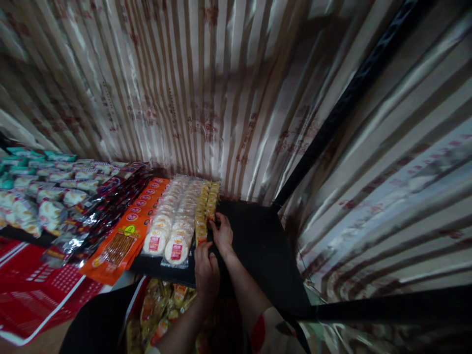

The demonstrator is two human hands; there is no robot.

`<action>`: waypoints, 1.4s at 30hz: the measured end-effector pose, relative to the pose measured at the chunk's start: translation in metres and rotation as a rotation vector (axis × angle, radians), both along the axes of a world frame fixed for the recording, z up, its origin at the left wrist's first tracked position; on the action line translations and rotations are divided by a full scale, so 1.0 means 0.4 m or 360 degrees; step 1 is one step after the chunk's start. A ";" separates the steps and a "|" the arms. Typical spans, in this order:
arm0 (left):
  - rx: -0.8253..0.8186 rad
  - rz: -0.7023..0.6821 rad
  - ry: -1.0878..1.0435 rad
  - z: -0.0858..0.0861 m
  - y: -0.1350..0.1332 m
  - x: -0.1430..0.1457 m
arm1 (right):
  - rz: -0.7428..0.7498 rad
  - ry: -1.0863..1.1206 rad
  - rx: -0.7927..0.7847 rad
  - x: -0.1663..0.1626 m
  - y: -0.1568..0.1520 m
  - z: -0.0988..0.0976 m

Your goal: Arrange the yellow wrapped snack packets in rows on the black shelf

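Small gold snack packets (206, 199) stand in two narrow rows on the black shelf, beside the clear-wrapped round white crackers. My right hand (223, 236) is at the right row, its thumb and fingers closed on the front packet there. Lower and to the left, my left hand (207, 269) is at the front end of the left row, fingers curled against its nearest packet. The left fingertips are partly hidden. Under my forearms, a basket (133, 306) holds more gold and orange packets (165, 300).
Wrapped white crackers (162, 223), orange stick-snack bags (125, 238), dark red packs (110, 204) and white-and-teal bags (55, 187) line the shelf (254, 246) leftward. A red basket (33, 290) sits lower left. A black post (332, 123) slants before striped sheeting (221, 88).
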State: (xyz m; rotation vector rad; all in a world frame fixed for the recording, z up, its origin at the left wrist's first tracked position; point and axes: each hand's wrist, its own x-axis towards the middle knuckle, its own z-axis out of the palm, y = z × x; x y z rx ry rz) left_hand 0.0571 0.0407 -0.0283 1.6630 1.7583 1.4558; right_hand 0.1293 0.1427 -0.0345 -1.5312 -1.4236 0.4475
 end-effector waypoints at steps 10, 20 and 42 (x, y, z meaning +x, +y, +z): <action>-0.0063 -0.0037 0.0056 0.001 0.001 0.003 | 0.0024 0.0073 -0.0036 -0.001 -0.001 0.001; 0.0053 -0.0016 0.0100 -0.012 0.002 0.006 | 0.0000 -0.0003 0.0015 0.002 0.008 -0.014; -0.0015 -0.0121 0.0045 0.003 -0.012 -0.024 | 0.0341 0.0444 -0.0085 -0.003 -0.184 -0.017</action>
